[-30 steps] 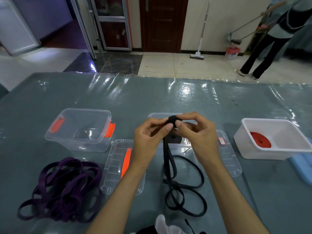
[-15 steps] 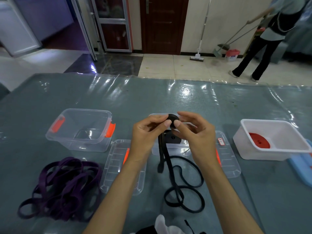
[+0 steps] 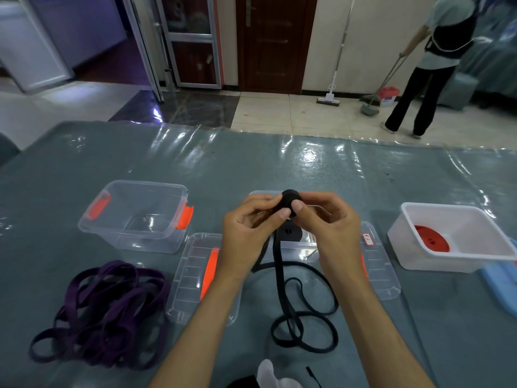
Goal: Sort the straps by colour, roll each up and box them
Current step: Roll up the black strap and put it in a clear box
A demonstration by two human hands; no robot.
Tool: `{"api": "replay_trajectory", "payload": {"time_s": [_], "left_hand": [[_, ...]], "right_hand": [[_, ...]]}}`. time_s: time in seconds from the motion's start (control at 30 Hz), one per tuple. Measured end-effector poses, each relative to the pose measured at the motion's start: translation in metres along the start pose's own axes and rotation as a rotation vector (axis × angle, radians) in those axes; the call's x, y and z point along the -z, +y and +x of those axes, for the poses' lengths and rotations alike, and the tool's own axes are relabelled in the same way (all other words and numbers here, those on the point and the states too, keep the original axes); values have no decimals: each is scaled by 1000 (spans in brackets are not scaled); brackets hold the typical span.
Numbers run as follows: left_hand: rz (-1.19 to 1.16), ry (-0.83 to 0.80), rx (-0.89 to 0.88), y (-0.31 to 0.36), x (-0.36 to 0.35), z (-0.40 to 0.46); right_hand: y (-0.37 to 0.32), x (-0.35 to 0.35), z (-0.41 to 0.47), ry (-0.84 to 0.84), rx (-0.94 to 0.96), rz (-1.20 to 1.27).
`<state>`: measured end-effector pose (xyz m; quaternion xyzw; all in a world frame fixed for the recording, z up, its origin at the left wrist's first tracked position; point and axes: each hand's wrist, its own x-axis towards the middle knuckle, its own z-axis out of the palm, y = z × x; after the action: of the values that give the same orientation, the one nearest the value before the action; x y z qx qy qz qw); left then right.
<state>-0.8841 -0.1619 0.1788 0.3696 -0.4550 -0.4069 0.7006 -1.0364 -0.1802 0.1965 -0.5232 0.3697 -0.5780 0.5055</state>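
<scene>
My left hand (image 3: 249,228) and my right hand (image 3: 327,222) pinch a small black roll (image 3: 291,201) between fingertips above the middle clear box (image 3: 310,247). The black strap (image 3: 296,312) hangs from the roll and lies looped on the table near me. Another black roll (image 3: 293,233) sits inside that box. A pile of purple straps (image 3: 103,312) lies at the near left. A red roll (image 3: 432,238) lies in the white box (image 3: 458,239) on the right. A clear box with orange clips (image 3: 137,217) stands at the left with nothing in it.
Two clear lids (image 3: 198,278) (image 3: 377,267) lie flat beside the middle box. A blue lid (image 3: 500,284) sits at the right edge. Plastic sheet covers the grey table (image 3: 251,163). A person (image 3: 430,60) sweeps the floor beyond the table's far right.
The roll between my fingers has grown and the loose strap on the table has shortened and shifted. The sweeping person has moved.
</scene>
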Motion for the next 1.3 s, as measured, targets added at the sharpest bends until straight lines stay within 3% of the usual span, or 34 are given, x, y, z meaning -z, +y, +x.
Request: {"api": "replay_trajectory", "payload": {"time_s": [0.27,0.4,0.53,0.67,0.77,0.87,1.03,1.3], "left_hand": [[59,-52,8,-2,6,-2],[1,31,50,2,-4,-3],[36,18,25,7,0,2],[111,17,17,6,3,-2],[80,60,-5,3,-4,-4],[41,3,22,0,-6,-2],[75,-44,29,0,2,2],[33,37,24,2,-11,1]], "right_hand": [[-1,7,3,-60,-8,-64],[-1,3,1,-13,83,-91],[5,-3,-4,10,21,8],[2,2,0,13,-24,-43],[0,0,3,42,27,-55],[1,-3,1,97,64,-26],[-3,8,6,20,-15,-63],[-4,6,9,-5,27,-63]]}}
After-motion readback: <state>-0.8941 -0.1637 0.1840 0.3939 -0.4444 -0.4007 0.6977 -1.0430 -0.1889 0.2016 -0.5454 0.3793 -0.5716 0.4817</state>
